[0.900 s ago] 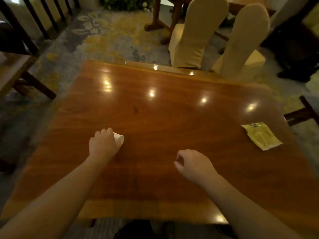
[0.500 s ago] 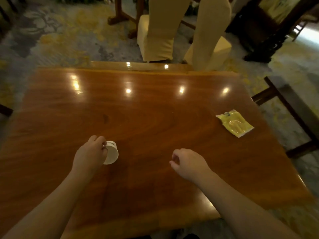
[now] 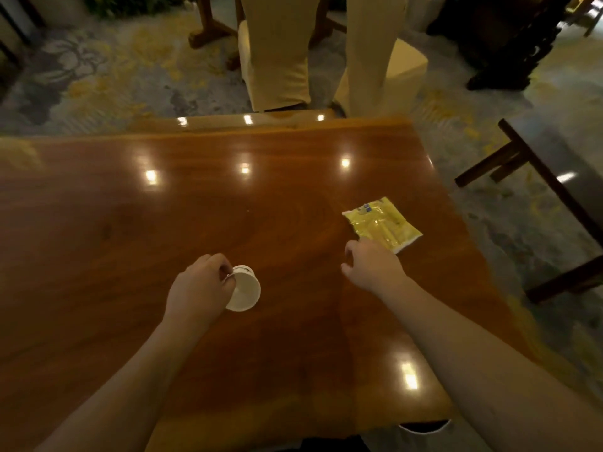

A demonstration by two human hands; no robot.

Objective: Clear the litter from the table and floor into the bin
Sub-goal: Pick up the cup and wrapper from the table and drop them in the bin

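Note:
A small white paper cup [image 3: 245,288] is held tipped on its side by my left hand [image 3: 199,287], fingers pinching its rim, over the middle of the glossy wooden table [image 3: 130,230]. A yellow plastic wrapper [image 3: 381,223] lies flat near the table's right edge. My right hand [image 3: 372,265] hovers just short of the wrapper's near corner, fingers loosely curled with nothing in them. Just under the table's near edge, a white rim [image 3: 424,427] shows; I cannot tell what it is.
Two chairs in cream covers [image 3: 277,60] stand just beyond the table's far edge. A dark wooden bench [image 3: 554,177] stands on the patterned carpet to the right. Dark furniture [image 3: 502,34] fills the far right corner.
My left hand has picked the cup up and tipped it sideways. My right hand has reached right and forward toward the yellow wrapper. The view has swung to the right.

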